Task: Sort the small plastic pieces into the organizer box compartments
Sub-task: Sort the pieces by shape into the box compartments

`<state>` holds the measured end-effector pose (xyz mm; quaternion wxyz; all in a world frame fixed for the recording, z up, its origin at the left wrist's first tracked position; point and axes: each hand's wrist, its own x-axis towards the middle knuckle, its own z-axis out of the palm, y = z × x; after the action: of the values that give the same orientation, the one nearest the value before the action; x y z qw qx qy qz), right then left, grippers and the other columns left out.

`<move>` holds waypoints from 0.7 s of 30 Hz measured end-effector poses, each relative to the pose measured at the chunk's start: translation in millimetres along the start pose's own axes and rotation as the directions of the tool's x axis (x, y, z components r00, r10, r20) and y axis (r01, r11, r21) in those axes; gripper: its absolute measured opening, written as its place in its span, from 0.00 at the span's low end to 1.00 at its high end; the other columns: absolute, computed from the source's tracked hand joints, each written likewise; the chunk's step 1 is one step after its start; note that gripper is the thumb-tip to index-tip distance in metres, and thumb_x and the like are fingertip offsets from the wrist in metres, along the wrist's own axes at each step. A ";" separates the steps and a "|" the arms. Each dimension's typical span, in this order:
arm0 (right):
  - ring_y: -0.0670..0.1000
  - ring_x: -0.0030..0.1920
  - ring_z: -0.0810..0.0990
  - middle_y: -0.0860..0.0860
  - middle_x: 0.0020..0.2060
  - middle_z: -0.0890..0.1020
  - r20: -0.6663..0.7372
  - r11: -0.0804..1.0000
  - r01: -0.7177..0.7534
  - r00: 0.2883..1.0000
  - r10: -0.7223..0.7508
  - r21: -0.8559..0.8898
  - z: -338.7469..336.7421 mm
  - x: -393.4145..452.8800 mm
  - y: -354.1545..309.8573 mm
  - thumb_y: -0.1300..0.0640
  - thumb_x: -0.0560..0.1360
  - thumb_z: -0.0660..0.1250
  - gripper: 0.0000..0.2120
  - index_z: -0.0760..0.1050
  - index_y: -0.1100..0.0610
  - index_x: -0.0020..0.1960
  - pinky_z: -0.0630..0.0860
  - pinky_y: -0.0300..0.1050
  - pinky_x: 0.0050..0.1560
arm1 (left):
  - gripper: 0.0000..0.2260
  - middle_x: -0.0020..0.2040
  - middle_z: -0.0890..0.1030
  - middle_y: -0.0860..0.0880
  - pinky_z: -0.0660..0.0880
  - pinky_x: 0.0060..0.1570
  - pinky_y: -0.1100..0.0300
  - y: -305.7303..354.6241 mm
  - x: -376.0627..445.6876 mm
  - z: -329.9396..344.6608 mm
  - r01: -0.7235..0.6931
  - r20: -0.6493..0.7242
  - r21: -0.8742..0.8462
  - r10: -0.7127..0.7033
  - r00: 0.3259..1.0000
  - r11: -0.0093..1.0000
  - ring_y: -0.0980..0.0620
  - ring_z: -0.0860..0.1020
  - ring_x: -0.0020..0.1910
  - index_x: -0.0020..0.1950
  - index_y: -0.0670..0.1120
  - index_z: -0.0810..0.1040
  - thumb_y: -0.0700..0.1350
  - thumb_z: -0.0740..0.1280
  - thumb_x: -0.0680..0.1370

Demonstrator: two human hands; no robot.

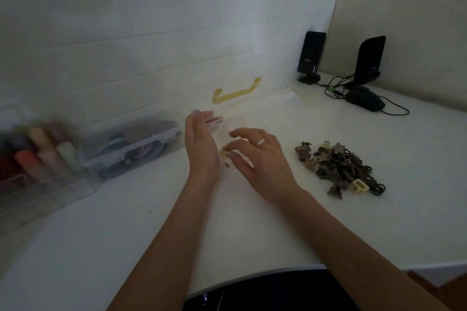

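My forearms nearest. Left hand [201, 144] upright, fingers straight, steadying clear organizer box [252, 113] against sliding. Right hand [255, 156] pinching small pale plastic piece [223, 153] over near compartment, apparently placing it. Unsorted brown clip pile [336, 166] waits on white desk [252, 235], right of box.

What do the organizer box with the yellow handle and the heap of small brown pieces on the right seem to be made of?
Organizer box: looks like clear, glossy hard plastic, since the wall and tabletop show through it; its yellow handle looks like translucent plastic. Heap of small pieces: probably moulded plastic with a matte finish, in repeated flower-like shapes, mostly brown with a few cream ones. Dim light leaves the finish uncertain.
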<state>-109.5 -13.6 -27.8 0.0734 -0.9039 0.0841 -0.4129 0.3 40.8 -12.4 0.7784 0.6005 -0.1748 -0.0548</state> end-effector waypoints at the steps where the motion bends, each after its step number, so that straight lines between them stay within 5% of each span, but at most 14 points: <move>1: 0.50 0.58 0.74 0.49 0.57 0.79 0.000 1.000 -0.011 1.000 0.011 0.017 -1.4 -2.1 1.7 0.52 0.77 0.63 0.09 0.80 0.52 0.51 0.67 0.45 0.55 | 0.15 0.46 0.80 0.53 0.72 0.59 0.53 -0.4 0.4 0.3 0.002 -0.004 -0.003 -0.002 1.000 1.000 0.55 0.78 0.48 0.45 0.50 0.75 0.51 0.51 0.83; 6: 0.49 0.53 0.75 0.47 0.49 0.81 -0.165 0.977 -0.213 0.964 0.208 -0.014 -28.4 -9.4 20.3 0.55 0.75 0.64 0.06 0.79 0.52 0.49 0.62 0.42 0.53 | 0.15 0.44 0.79 0.56 0.72 0.55 0.57 0.8 0.8 3.4 -0.039 -0.015 -0.010 0.039 0.999 0.999 0.60 0.77 0.44 0.46 0.48 0.75 0.49 0.52 0.83; 9: 0.53 0.49 0.76 0.47 0.42 0.81 -0.262 0.877 -0.471 0.862 0.435 -0.097 -46.9 -20.9 35.3 0.60 0.74 0.64 0.06 0.77 0.53 0.49 0.60 0.44 0.52 | 0.15 0.42 0.79 0.57 0.71 0.49 0.61 1.5 0.0 5.9 -0.040 -0.017 -0.014 0.039 0.999 0.999 0.66 0.77 0.40 0.44 0.49 0.75 0.49 0.52 0.84; 12: 0.54 0.53 0.73 0.48 0.42 0.79 -0.155 0.702 -0.674 0.738 0.657 -0.230 -54.9 -34.3 44.6 0.57 0.75 0.62 0.06 0.75 0.52 0.51 0.60 0.50 0.59 | 0.15 0.41 0.79 0.58 0.71 0.47 0.63 1.5 -0.5 7.1 -0.027 -0.020 -0.010 0.027 0.999 1.000 0.69 0.76 0.37 0.42 0.52 0.74 0.49 0.52 0.84; 15: 0.53 0.62 0.69 0.50 0.50 0.80 -0.021 0.618 -0.653 0.695 0.719 -0.439 -52.5 -40.1 47.0 0.51 0.74 0.60 0.12 0.73 0.49 0.57 0.53 0.55 0.66 | 0.15 0.42 0.79 0.57 0.72 0.51 0.59 1.1 -0.6 6.8 -0.040 -0.022 0.003 0.040 0.999 0.999 0.62 0.77 0.42 0.41 0.53 0.74 0.50 0.52 0.83; 21: 0.54 0.71 0.61 0.51 0.60 0.79 0.107 0.600 -0.556 0.676 0.729 -0.575 -48.1 -37.4 48.7 0.48 0.78 0.54 0.22 0.60 0.48 0.72 0.43 0.64 0.70 | 0.15 0.42 0.78 0.58 0.70 0.50 0.62 2.9 -6.9 7.0 -0.100 -0.008 0.046 0.100 0.995 0.994 0.61 0.77 0.44 0.41 0.54 0.73 0.48 0.52 0.84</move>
<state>-174.6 -56.2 -34.0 -0.0028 -0.8515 0.4985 -0.1622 -8.9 37.3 -9.5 0.7673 0.6086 -0.2018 -0.0086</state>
